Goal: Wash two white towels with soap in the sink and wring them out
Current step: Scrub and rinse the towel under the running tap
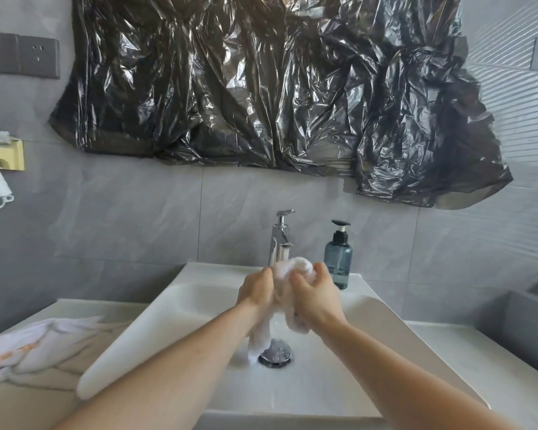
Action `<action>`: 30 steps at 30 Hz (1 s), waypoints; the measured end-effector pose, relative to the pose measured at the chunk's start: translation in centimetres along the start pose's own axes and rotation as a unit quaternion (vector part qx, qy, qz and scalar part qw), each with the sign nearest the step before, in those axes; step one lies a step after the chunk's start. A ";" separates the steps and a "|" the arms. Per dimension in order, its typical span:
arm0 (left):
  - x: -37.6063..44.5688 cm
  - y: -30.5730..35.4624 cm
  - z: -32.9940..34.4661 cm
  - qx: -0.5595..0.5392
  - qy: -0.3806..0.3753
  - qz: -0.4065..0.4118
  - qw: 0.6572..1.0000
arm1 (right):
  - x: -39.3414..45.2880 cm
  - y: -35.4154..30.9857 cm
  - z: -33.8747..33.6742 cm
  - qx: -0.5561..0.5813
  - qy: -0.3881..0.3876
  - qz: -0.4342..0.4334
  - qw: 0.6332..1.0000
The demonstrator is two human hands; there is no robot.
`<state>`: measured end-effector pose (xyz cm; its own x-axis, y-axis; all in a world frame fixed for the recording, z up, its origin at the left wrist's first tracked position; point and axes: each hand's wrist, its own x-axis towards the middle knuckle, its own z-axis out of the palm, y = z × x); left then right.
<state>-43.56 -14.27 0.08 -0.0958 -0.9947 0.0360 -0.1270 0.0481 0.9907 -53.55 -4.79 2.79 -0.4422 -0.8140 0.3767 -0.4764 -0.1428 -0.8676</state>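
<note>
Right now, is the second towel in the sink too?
No. The second towel lies on the counter left of the sink, while both hands grip the other towel over the basin.

I can't read any text from here. The second towel (28, 352) lying on the counter carries an orange printed mark, but it is too blurred to make out, and the soap bottle (338, 259) shows no label I can read.

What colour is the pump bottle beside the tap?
The pump bottle is see-through blue-grey with a black pump top, seen in the head view.
</note>
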 end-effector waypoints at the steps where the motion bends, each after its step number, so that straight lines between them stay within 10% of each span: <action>1: -1.0 0.5 0.1 0.002 -0.003 0.005 1.000 | 0.3 0.1 -0.3 -0.012 0.015 0.009 1.000; 6: 1.2 -0.6 0.1 -0.021 0.034 0.008 0.999 | -2.0 0.2 0.6 0.032 -0.099 -0.002 0.995; 11: -0.8 0.6 0.6 -0.008 0.016 0.031 0.999 | 0.1 0.5 -0.3 -0.011 -0.018 0.015 1.000; 16: -0.9 0.8 -0.5 -0.020 0.043 0.008 0.999 | -1.5 1.0 1.3 -0.004 -0.136 0.020 0.990; 21: -1.8 0.6 0.6 0.008 -0.011 0.034 0.999 | 1.3 1.7 0.0 -0.082 -0.040 0.031 0.995; 30: -1.7 0.5 -0.7 0.146 0.050 0.053 0.987 | 0.2 2.8 0.0 -0.080 -0.144 0.018 0.986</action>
<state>-42.81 -12.63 0.62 -0.0274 -0.9859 0.1652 -0.4028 0.1621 0.9008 -54.94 -5.35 0.45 -0.2377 -0.9462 0.2197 -0.5880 -0.0399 -0.8079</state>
